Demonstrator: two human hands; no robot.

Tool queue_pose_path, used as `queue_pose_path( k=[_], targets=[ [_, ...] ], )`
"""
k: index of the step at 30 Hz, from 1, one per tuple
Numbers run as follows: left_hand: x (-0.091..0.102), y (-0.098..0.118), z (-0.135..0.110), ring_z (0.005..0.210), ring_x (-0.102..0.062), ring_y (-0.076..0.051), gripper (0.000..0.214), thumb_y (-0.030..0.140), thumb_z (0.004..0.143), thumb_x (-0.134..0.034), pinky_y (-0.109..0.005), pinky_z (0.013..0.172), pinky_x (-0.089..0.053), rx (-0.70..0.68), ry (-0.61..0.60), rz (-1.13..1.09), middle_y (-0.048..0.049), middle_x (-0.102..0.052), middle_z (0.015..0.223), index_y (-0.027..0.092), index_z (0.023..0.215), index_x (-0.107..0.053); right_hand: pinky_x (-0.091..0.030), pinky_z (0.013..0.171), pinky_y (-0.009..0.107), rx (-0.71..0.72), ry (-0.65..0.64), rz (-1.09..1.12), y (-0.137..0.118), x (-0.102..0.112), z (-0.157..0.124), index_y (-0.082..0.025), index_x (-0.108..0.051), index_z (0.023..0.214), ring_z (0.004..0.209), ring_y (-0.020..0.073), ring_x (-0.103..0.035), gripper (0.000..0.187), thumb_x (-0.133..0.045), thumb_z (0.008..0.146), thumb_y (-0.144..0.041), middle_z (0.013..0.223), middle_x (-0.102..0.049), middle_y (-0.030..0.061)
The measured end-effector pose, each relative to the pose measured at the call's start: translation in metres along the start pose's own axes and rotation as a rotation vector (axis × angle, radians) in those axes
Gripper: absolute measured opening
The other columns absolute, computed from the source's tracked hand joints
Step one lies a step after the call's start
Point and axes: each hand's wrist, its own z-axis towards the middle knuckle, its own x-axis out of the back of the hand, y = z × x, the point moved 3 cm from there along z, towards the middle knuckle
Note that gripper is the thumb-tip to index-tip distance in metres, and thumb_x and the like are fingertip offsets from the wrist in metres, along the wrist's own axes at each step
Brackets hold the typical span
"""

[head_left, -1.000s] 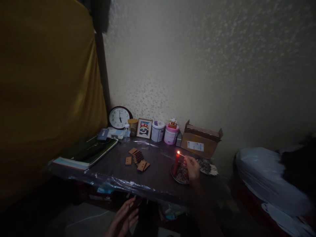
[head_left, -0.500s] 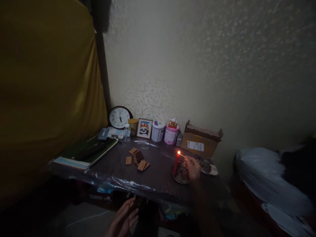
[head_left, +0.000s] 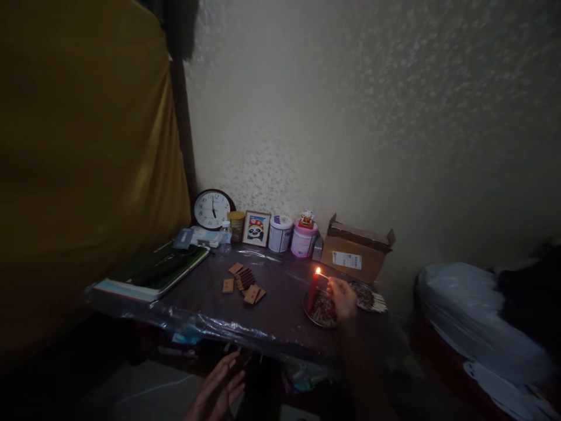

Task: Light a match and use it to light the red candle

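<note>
My right hand (head_left: pixel 343 297) pinches a thin matchstick (head_left: pixel 325 276), its tip in the flame (head_left: pixel 318 271) at the top of a red candle (head_left: pixel 312 291). The candle stands upright at the left side of a round dish (head_left: pixel 310 316) with small dark bits in it. My left hand (head_left: pixel 219 383) is below the table's front edge, fingers curled around a small dark-brown box (head_left: pixel 239 362), which looks like a matchbox; shadow hides much of it. Several small brown matchboxes (head_left: pixel 251 293) lie in a loose pile on the table, some showing dark sides.
Behind my right hand is a second dish with pale sticks (head_left: pixel 377 302). A cardboard box (head_left: pixel 350 251), two tins (head_left: pixel 280 233), a framed panda picture (head_left: pixel 256 228) and a clock (head_left: pixel 213 209) line the wall. Books (head_left: pixel 153 272) lie at left, beside a yellow curtain (head_left: pixel 100 146).
Almost nothing differs. The flame and the matchstick have shifted very slightly; both hands keep their places and their grips.
</note>
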Motion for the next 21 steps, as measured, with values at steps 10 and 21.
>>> queue_pose_path(
  k=[10, 21],
  targets=[
    [0.001, -0.001, 0.003, 0.116, -0.050, -0.030, 0.036, 0.038, 0.068, -0.068, -0.043, 0.103, -0.032, 0.011, -0.014, -0.017, -0.0067, -0.059, 0.127, 0.026, 0.101, -0.068, -0.045, 0.049, 0.027, -0.015, -0.020, 0.061, -0.009, 0.002, -0.001, -0.018, -0.066, 0.062, 0.050, 0.0130, -0.054, 0.020, -0.075, 0.055, -0.034, 0.057, -0.061, -0.0005],
    [0.003, -0.002, 0.004, 0.122, -0.046, -0.030, 0.034, 0.035, 0.070, -0.066, -0.044, 0.104, -0.031, 0.004, -0.015, -0.043, -0.0069, -0.059, 0.127, 0.025, 0.103, -0.067, -0.032, 0.040, 0.014, 0.160, -0.206, 0.389, -0.126, 0.051, -0.014, -0.022, -0.048, 0.063, 0.041, 0.0034, -0.032, 0.036, -0.066, 0.066, -0.053, 0.053, -0.037, -0.0098]
  ],
)
